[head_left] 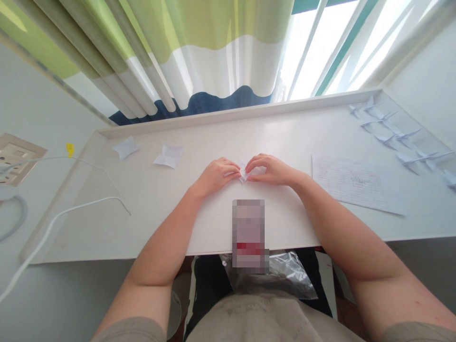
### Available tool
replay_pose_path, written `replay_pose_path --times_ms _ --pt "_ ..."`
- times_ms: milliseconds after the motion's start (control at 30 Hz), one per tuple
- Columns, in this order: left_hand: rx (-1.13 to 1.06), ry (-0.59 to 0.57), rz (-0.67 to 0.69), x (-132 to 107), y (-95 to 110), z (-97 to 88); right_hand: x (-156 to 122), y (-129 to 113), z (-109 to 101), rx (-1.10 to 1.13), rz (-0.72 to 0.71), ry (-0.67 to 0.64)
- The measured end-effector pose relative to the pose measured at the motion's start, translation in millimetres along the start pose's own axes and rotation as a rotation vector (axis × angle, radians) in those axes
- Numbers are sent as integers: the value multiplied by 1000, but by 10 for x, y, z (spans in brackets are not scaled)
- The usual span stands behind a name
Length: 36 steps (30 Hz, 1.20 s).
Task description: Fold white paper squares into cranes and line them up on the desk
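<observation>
Between my two hands is a small piece of folded white paper (242,172), held just above or on the white desk. My left hand (220,176) pinches its left side with thumb and fingers closed. On its other side, my right hand (268,169) grips the paper in the same way, fingertips bent toward the thumb. The fingers cover much of the paper, so its full shape is hidden. Nearer to me, a blurred-out flat rectangle (248,223) lies at the desk's front edge.
Two creased paper squares, one (126,147) farther left and another (168,156), lie on the desk (213,137). Several folded paper cranes (385,137) stand at the right. A printed sheet (356,183) lies by my right arm. A white cable (89,201) crosses the left end.
</observation>
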<state>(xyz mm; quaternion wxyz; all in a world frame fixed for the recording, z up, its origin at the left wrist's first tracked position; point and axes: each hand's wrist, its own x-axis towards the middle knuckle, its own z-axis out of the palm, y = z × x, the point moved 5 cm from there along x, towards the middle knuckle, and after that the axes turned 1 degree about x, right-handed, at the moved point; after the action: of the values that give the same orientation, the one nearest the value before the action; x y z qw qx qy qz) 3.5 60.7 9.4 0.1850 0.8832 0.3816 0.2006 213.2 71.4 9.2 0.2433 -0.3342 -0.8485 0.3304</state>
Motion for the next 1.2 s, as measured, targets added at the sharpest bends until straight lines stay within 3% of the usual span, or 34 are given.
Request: replay_pose_path --times_ms 467,700,967,1200 --pt "-35 155 -300 -16 -17 33 26 -3 46 -100 34 63" --pt "-77 167 -275 -13 27 51 72 36 96 -97 196 177" --pt "-140 210 -288 44 112 106 107 -84 125 -253 290 152" --pt "-179 257 -312 84 128 163 137 -99 148 -242 392 174"
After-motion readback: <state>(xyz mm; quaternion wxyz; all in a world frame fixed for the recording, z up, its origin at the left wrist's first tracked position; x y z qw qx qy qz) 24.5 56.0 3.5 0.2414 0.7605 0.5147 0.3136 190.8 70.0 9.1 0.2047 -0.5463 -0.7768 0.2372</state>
